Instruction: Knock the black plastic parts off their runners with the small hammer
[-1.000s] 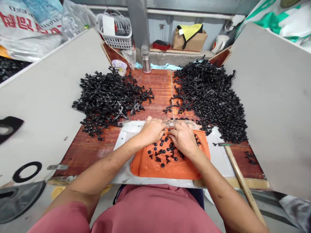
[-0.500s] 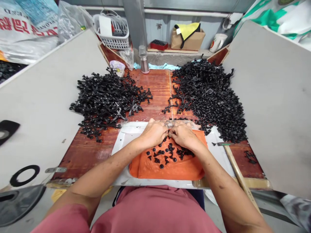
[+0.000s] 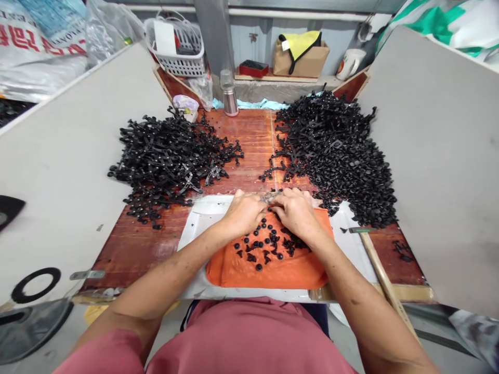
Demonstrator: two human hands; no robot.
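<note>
My left hand point(image 3: 246, 213) is closed at the far edge of the orange mat point(image 3: 241, 275), fingers pinched on something too small to make out. Close beside it on the right, my right hand point(image 3: 294, 214) curls with its thumb and fingertips drawn together; what lies in them is hidden. Between and below both hands, several small black rubber pieces point(image 3: 259, 267) lie scattered on the mat. Some are round, others pointed. More of them are partly covered by my right wrist. The mat rests on a white tray point(image 3: 191, 234).
A heap of branched black parts point(image 3: 167, 156) stands on the left, a larger heap of black pieces point(image 3: 343, 156) on the right. A wooden-handled hammer point(image 3: 380, 267) lies right of the tray. Behind stand a steel bottle point(image 3: 230, 101) and a white basket point(image 3: 175, 59). Grey panels point(image 3: 432, 156) flank the table.
My hands have moved slightly apart, and my right hand has turned a little. More small round black pieces now show on the mat below the fingertips.
</note>
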